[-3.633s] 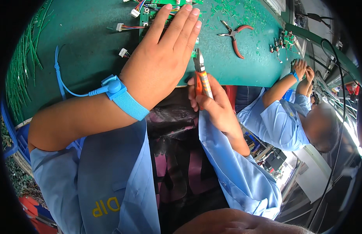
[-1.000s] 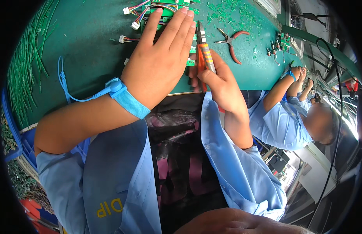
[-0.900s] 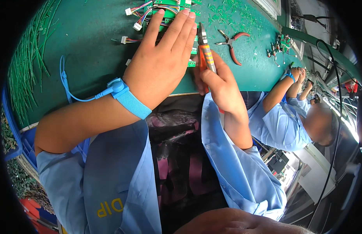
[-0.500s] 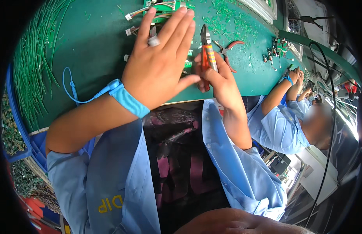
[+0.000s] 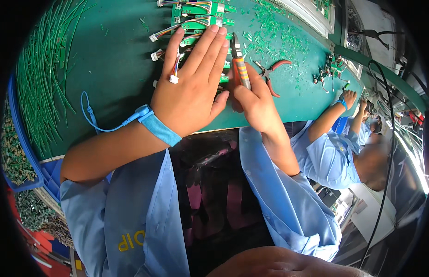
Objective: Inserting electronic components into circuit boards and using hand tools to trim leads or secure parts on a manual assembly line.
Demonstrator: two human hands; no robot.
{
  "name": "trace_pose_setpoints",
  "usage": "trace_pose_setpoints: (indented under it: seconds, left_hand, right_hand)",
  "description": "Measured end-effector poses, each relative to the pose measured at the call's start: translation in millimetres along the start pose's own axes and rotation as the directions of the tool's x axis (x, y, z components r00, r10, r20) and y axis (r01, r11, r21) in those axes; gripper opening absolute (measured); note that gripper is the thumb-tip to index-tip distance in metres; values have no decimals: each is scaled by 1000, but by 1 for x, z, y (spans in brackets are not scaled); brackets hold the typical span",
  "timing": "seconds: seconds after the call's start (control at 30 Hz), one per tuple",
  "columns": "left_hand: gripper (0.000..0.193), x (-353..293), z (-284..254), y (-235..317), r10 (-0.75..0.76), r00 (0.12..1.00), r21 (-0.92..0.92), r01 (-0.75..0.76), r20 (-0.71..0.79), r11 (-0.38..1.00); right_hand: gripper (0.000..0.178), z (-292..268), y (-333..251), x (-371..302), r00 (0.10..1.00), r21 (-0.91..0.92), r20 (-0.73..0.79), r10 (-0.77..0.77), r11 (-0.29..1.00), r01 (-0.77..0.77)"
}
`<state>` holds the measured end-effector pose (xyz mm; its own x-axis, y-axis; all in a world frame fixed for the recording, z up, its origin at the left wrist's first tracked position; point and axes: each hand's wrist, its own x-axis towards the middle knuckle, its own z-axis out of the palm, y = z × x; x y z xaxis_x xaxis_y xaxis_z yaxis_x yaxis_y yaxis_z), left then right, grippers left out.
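My left hand [image 5: 189,92] lies flat, fingers stretched out, over a row of green circuit boards [image 5: 227,22] and hides part of them. A white plug on coloured wires [image 5: 174,79] hangs over the back of this hand by the forefinger. My right hand [image 5: 260,104] is closed round side cutters [image 5: 241,69] with orange and grey handles. Their blades point away from me, close to the right-hand ends of the boards. Whether the blades touch a board, I cannot tell. A light-blue wrist strap [image 5: 161,128] with a coiled cord sits on my left wrist.
Red-handled pliers [image 5: 269,74] rest right of the cutters. Small green clippings [image 5: 265,32] litter the green table [image 5: 117,60] beyond. Long green strands [image 5: 43,74] lie at left, beside a blue bin [image 5: 27,182]. More boards [image 5: 334,67] and a co-worker's arm [image 5: 327,117] are at right.
The view has shifted, so the table sits lower. My left hand has slid slightly toward me along the boards. The cutters have moved left, nearer the board ends.
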<state>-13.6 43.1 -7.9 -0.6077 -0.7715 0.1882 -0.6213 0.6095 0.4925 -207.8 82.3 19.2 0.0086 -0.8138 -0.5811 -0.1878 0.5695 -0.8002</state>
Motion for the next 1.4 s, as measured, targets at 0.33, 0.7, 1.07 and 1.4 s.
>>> trace_pose_setpoints:
  seconds: [0.33, 0.7, 1.07, 1.4]
  left_hand:
    - [76, 8, -61, 7, -65, 996, -75, 69, 54, 995]
    - [68, 40, 3, -32, -14, 991, 81, 25, -133, 996]
    - [66, 42, 5, -32, -20, 987, 30, 25, -162, 999]
    - [68, 41, 3, -30, -31, 988, 21, 35, -154, 999]
  right_hand:
    - [29, -19, -13, 22, 996, 164, 84, -21, 986, 7]
    - [29, -19, -32, 39, 996, 56, 86, -6, 998, 1]
    - [29, -20, -30, 41, 999, -6, 48, -4, 1000, 5]
    - [36, -26, -31, 59, 1000, -7, 0, -27, 1000, 27]
